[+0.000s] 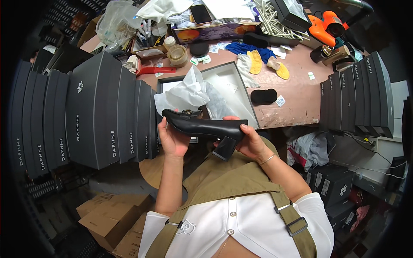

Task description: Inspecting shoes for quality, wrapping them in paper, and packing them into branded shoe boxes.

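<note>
Head cam: left hand (173, 138) grips toe end of black block-heel shoe (202, 126), right hand (245, 144) grips heel end. Shoe is held sideways just off table's (297, 96) near edge, w/ open grey box (234, 92) & white tissue paper (185, 92) behind it.

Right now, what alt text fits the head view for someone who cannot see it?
Both hands, left hand and right hand, hold a black block-heeled shoe over an open grey shoebox lined with white tissue paper. Stacked dark boxes flank the cluttered table.

Bright even overhead light, soft shadows; sharp centre, strong fisheye bending, black vignetted corners.
</note>
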Motion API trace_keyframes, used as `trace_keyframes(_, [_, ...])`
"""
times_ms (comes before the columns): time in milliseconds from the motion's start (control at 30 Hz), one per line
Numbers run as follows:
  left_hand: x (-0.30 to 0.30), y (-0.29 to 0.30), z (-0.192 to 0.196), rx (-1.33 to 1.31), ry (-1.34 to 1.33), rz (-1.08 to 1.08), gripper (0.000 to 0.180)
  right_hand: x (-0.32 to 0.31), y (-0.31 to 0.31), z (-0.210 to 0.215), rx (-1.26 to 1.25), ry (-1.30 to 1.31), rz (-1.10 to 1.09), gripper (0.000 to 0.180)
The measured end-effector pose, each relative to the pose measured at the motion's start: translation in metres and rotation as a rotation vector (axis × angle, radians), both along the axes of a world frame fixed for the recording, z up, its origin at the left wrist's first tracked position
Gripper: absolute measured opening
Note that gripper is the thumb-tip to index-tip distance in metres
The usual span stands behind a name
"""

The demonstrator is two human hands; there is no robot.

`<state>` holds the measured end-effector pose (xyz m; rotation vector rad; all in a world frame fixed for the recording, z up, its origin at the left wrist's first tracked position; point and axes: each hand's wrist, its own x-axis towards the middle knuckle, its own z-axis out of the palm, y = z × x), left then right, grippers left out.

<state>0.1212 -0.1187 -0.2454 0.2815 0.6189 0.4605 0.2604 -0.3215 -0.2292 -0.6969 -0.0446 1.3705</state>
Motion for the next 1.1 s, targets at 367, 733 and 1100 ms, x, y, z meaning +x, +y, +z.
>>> trace_keyframes(367, [0.006,-0.055,-0.008,0.071,-0.074,-0.165,0.077,-0.006,0.005,-0.009,-0.001,-0.016,-0.029,0.074])
trace_keyframes(733, [0.050,-0.037,0.013,0.103,0.129,-0.020,0.046,0.152,-0.034,-0.084,-0.655,-2.037,0.026,0.047])
trace_keyframes(1100, [0.072,-0.037,0.025,0.275,0.151,0.164,0.050,0.084,-0.008,0.009,-0.312,-1.612,-0.189,0.042])
